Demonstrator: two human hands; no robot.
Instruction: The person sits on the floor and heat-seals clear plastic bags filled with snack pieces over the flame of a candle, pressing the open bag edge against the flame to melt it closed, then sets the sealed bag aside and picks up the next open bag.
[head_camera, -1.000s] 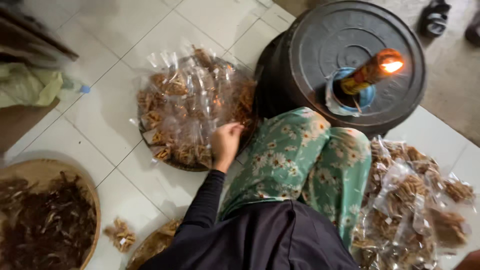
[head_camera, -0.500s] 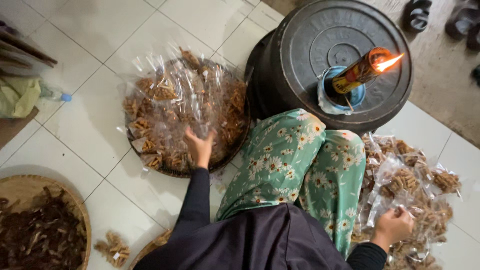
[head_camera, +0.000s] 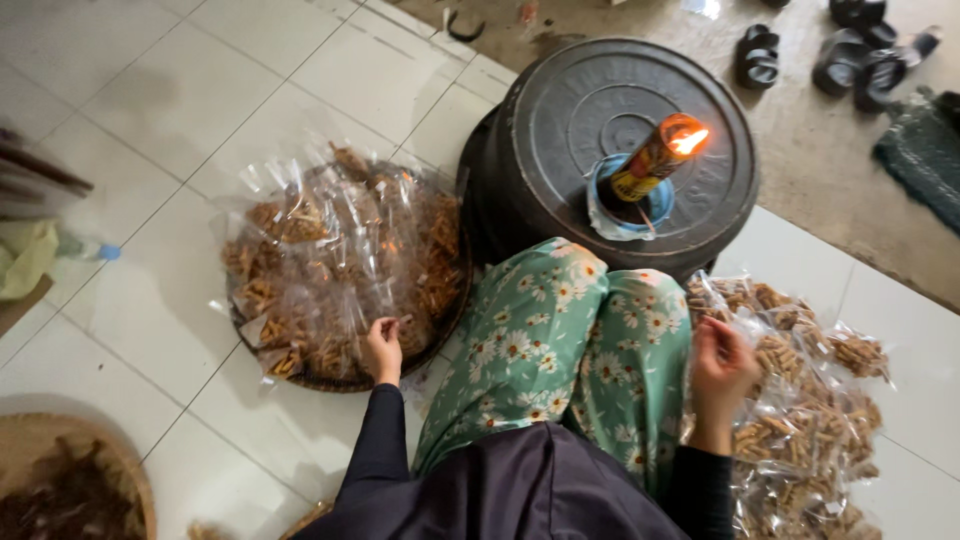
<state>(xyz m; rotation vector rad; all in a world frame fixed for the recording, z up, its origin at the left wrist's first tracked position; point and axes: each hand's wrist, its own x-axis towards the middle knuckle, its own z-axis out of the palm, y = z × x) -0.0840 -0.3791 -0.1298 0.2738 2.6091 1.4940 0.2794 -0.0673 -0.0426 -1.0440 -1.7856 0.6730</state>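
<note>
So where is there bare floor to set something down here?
White tiles lie bare left of the tray of snack bags. It is crowded beside the right hand, where bags pile against the black drum.

The person wears long black sleeves that end at the wrists of the left hand (head_camera: 381, 349) and right hand (head_camera: 720, 372). Between the hands lie green trousers printed with white daisies.
</note>
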